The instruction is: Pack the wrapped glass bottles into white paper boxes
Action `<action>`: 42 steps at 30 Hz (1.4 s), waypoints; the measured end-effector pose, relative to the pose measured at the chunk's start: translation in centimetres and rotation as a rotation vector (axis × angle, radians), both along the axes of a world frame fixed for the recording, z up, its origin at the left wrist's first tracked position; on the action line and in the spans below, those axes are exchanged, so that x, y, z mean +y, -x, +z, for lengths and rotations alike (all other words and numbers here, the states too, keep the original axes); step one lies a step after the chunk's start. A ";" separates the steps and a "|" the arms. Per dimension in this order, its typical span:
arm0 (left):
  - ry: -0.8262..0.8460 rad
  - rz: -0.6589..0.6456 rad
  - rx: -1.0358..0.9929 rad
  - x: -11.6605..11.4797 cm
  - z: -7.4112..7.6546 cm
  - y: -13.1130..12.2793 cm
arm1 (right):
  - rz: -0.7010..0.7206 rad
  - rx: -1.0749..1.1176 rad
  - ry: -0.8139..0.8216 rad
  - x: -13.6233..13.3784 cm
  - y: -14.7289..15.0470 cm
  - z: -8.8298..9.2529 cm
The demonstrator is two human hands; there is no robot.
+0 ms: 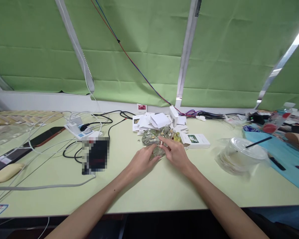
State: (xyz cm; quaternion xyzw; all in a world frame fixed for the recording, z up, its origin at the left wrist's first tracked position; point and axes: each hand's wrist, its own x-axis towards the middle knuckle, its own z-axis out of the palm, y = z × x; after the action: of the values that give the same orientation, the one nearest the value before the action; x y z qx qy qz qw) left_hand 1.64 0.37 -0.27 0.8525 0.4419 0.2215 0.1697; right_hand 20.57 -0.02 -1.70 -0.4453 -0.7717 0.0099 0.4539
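A cluster of clear, shiny, glass-like items (149,136) with some gold-coloured parts lies in the middle of the table. My left hand (145,159) is at its near side, its thumb and fingers closed around a clear, shiny piece (158,151). From the right, my right hand (176,153) meets the same piece, with index finger and thumb bent onto it. The fingers partly cover the piece, so its exact kind cannot be made out. Right beside the right hand lies a white box (199,141) with a small green picture. Folded white papers and cartons (159,120) are heaped just behind.
At left are a power strip (77,129), tangled cables, a dark phone-like device (47,136) and a pixelated dark object (97,155). A lidded plastic cup with a black straw (249,149) stands in a bag at right. Beyond it lies blue cloth (284,156) with clutter.
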 end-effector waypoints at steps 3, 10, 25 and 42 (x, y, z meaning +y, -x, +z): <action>0.000 -0.003 0.002 0.0 -0.1 0.0 | 0.006 0.032 0.008 0.1 0.0 0.0; -0.005 -0.007 -0.011 0.0 -0.1 0.0 | -0.002 0.062 -0.022 0.2 0.0 -0.4; -0.002 -0.008 -0.019 0.0 -0.2 0.0 | -0.014 0.047 0.014 0.0 0.2 -0.2; 0.138 0.003 -0.156 -0.5 0.3 -0.2 | 0.123 0.151 0.087 -0.7 0.5 0.8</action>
State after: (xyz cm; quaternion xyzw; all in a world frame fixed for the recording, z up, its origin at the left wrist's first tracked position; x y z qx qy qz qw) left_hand 1.79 -0.17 0.04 0.8183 0.4430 0.2565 0.2613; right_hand 20.03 -0.72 -0.88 -0.4143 -0.7601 0.1050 0.4894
